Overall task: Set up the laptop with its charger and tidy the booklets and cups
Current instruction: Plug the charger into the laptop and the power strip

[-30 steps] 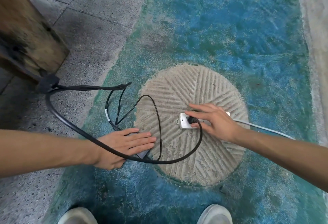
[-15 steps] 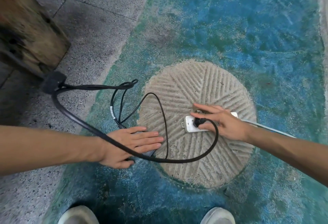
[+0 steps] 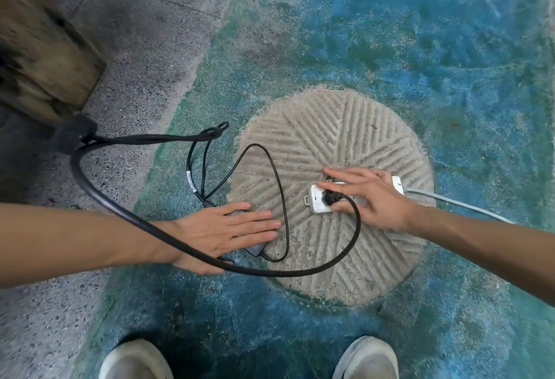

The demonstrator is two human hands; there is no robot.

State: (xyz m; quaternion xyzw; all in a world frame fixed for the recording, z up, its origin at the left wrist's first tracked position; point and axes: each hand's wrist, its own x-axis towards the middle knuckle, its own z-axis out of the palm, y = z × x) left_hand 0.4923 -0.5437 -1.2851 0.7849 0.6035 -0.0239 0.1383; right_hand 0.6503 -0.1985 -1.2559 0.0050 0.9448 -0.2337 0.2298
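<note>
Plug [image 3: 330, 197]: black, seated in the white strip [image 3: 318, 202] on the round stone [image 3: 345, 138]; over the last second it had stayed in the socket while the view drew slightly closer.
Right hand [image 3: 372, 198]: lay over the strip, fingers spread and fairly straight, one beside the plug; it had shifted little and read as pressing or steadying, not pinching.
Left hand [image 3: 228, 228]: flat, fingers straight, palm down on the grey brick [image 3: 255, 248], only a corner of which showed; it had kept that place throughout.
Thick cord [image 3: 300, 272]: looped from the plug across the left wrist toward a dark wrap [image 3: 73, 133] by the wooden post [image 3: 45, 54].
Thin cord [image 3: 279, 186]: ran from the brick in a loop over the stone.
Strip lead [image 3: 450, 202]: grey, ran off right.
Shoes [image 3: 366, 357]: at the lower edge, on the painted floor [image 3: 420, 33].
Laptop, booklets, cups: not in view.
Task reading: mains end judged connected; the laptop end and the tidying remained.
</note>
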